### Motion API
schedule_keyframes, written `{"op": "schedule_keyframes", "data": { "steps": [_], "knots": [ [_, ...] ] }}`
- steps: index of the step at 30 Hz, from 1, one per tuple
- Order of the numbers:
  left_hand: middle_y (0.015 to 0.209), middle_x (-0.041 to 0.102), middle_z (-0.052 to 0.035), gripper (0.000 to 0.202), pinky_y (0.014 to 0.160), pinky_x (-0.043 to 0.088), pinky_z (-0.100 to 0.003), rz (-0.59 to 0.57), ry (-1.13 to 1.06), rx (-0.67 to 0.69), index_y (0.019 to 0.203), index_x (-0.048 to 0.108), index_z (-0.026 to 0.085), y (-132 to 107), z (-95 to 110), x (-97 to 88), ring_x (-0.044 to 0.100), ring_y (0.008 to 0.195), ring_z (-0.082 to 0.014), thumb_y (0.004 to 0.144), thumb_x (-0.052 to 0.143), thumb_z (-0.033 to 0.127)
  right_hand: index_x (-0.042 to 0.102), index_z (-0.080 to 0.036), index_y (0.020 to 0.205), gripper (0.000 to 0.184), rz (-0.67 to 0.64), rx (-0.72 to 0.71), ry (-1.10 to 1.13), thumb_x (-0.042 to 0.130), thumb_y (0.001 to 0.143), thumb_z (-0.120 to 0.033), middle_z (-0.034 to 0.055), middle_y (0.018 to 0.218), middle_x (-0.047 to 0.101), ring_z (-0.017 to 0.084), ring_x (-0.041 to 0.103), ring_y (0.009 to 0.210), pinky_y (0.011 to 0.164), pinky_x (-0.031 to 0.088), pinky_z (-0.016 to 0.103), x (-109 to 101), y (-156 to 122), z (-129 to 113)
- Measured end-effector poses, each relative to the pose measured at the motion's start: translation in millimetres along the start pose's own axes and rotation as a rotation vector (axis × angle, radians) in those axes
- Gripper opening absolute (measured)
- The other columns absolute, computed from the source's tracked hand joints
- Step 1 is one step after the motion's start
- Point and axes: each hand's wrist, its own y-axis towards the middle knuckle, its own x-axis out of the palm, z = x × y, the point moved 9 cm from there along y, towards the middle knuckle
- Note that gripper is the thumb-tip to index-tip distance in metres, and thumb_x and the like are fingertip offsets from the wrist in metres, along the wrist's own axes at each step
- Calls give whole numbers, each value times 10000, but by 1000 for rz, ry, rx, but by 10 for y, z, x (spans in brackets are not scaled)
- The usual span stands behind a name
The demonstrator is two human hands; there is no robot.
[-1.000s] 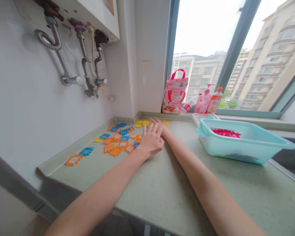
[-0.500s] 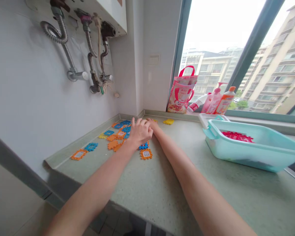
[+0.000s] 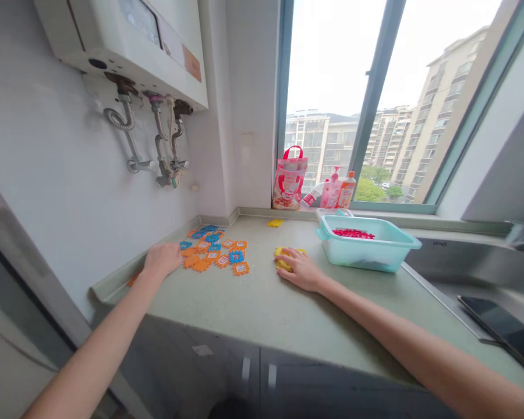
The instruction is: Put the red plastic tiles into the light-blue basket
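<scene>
My right hand (image 3: 303, 270) lies over several yellow interlocking plastic tiles (image 3: 283, 263) on the counter, its fingers bent around them. At the left side of a spread of orange interlocking tiles (image 3: 201, 263) and blue interlocking tiles (image 3: 236, 256) is my left hand (image 3: 163, 260). Its fingers are mostly hidden behind the back of the hand, so what they touch does not show. One orange tile (image 3: 131, 281) peeks out behind my left wrist. Farther back, near the wall, lies another yellow tile (image 3: 275, 223).
A light teal tub (image 3: 367, 256) with red pieces (image 3: 353, 233) stands right of my right hand. Behind it, a pink bag (image 3: 289, 180) and bottles (image 3: 330, 189) line the sill. A sink (image 3: 445, 262) with a dark phone-like slab (image 3: 502, 326) is at right.
My hands have parted: the left moved left to the edge of the tile spread, the right moved right with yellow tiles under it. The view has swung to the right and tilted.
</scene>
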Motion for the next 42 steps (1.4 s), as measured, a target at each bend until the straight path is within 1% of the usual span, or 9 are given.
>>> {"op": "schedule_keyframes", "data": {
  "steps": [4, 9, 16, 22, 26, 31, 35, 39, 42],
  "knots": [
    [1173, 767, -179, 423, 886, 497, -393, -38, -73, -54, 1146, 723, 157, 5, -100, 74, 720, 1092, -353, 989, 433, 423, 648, -326, 1461, 486, -45, -37, 29, 577, 1025, -528, 141, 1620, 509, 393, 413, 1532, 1203, 327, 674, -90, -255, -134],
    [1210, 753, -186, 426, 868, 520, -383, -85, -156, -100, 1332, 618, 160, 90, -143, 177, 729, 1084, -349, 1020, 421, 373, 545, -315, 1561, 589, 37, -14, -20, 589, 1024, -554, 167, 1710, 362, 405, 263, 1606, 1225, 213, 751, -416, -184, -87],
    [1391, 638, -244, 534, 904, 547, -485, 148, -176, -166, 1520, 490, 156, 48, -255, -53, 734, 1058, -378, 1089, 253, 364, 590, -254, 1514, 512, 202, -78, -109, 576, 1045, -460, 188, 1600, 516, 351, 530, 1443, 1212, 366, 614, -709, -287, 248],
    [1399, 619, -276, 617, 896, 545, -491, 206, -159, -140, 1653, 295, 96, -22, -176, -206, 738, 1023, -385, 1097, 276, 364, 690, -251, 1402, 436, 187, -119, -153, 604, 1030, -462, 156, 1504, 620, 343, 601, 1346, 1133, 462, 536, -744, -262, 167],
    [1383, 649, -200, 612, 899, 556, -449, 276, -230, 48, 1648, 342, 147, -71, 337, -423, 728, 1041, -348, 1081, 326, 378, 697, -241, 1390, 426, 157, -117, -112, 598, 1035, -456, 148, 1466, 650, 338, 622, 1314, 1120, 476, 517, -733, -246, 93],
    [1215, 723, -115, 562, 997, 535, -366, 95, -500, 545, 1578, 468, 194, -163, 1669, -526, 695, 1090, -255, 1066, 351, 394, 684, -223, 1407, 474, 102, -102, 24, 582, 1039, -503, 166, 1432, 669, 326, 649, 1285, 1129, 481, 488, -633, -270, 159],
    [1115, 748, -95, 510, 931, 527, -334, -78, -551, 778, 1468, 605, 215, -236, 2524, -491, 700, 986, -237, 1034, 452, 436, 616, -187, 1485, 606, 31, -13, 146, 538, 1040, -591, 193, 1459, 643, 324, 636, 1320, 1136, 481, 452, -489, -271, 338],
    [972, 753, -50, 537, 727, 504, -280, -144, -675, 823, 1446, 625, 223, -40, 2879, -540, 663, 768, -184, 1036, 469, 532, 570, -178, 1531, 663, -24, 9, 148, 483, 1051, -627, 202, 1489, 616, 339, 610, 1351, 1146, 462, 468, -368, -246, 430],
    [1023, 761, -58, 498, 784, 523, -288, -68, -729, 775, 1413, 647, 210, 371, 3020, -661, 681, 830, -188, 1042, 434, 465, 574, -183, 1529, 666, -16, 1, 137, 462, 1056, -639, 199, 1472, 626, 340, 614, 1342, 1143, 459, 468, -349, -225, 438]
  ]
}}
